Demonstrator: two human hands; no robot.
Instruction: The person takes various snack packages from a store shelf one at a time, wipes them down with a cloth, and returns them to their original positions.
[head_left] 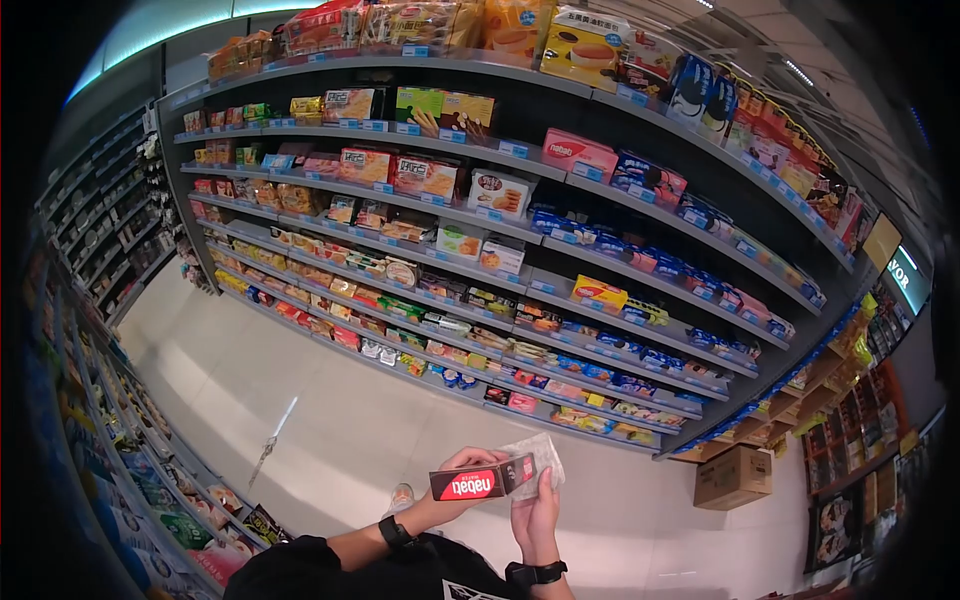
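A red and black Nabati wafer box [467, 485] is held in front of my body, lying sideways with its lettering upside down in view. Around its back and left side curls my left hand [430, 508], closed on it. My right hand [537, 513] pinches a pale, thin cloth [546, 458] at the right end of the box. The cloth lies behind and against the box's dark end. The left fingers are partly hidden behind the box. Both wrists wear dark bands.
A long grey shelf unit [535, 232] of packaged biscuits and snacks curves ahead. More stocked shelves [180, 500] run along the left. A cardboard box [733, 478] stands on the pale tiled floor [330, 420] at the right. One shoe [401, 496] shows below my left hand.
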